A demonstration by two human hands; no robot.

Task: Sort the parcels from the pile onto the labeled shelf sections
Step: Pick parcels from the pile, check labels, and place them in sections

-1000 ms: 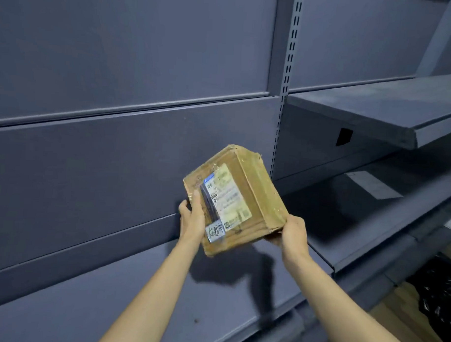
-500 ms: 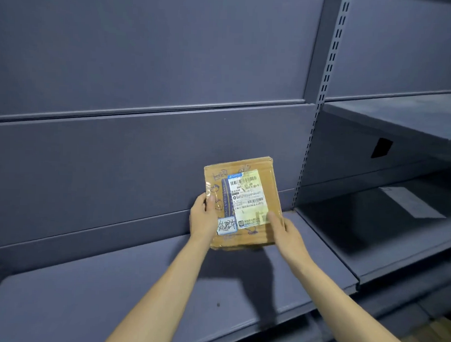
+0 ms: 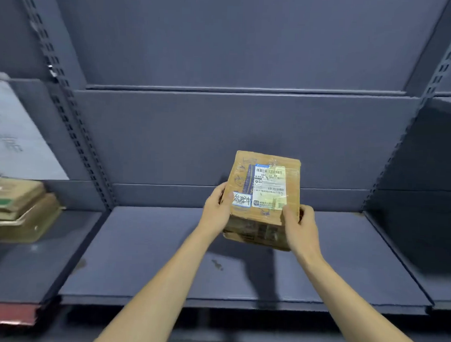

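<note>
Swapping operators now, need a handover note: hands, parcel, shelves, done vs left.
Left hand grips the cardboard parcel at its left edge; right hand grips its lower right corner.
Parcel is held above the middle shelf section, label up, not set down.
Stacked parcels already lie on the left section, under a paper sign too blurred to read.
Left: place this parcel, then the remaining pile, which is out of view.

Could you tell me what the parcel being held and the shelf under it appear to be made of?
The parcel looks like brown corrugated cardboard, matte and scuffed, wrapped with glossy clear tape that glints over its printed paper label. The shelf seems to be painted sheet metal, matte dark blue-grey; the slotted upright suggests steel racking, though that is not certain.
</note>
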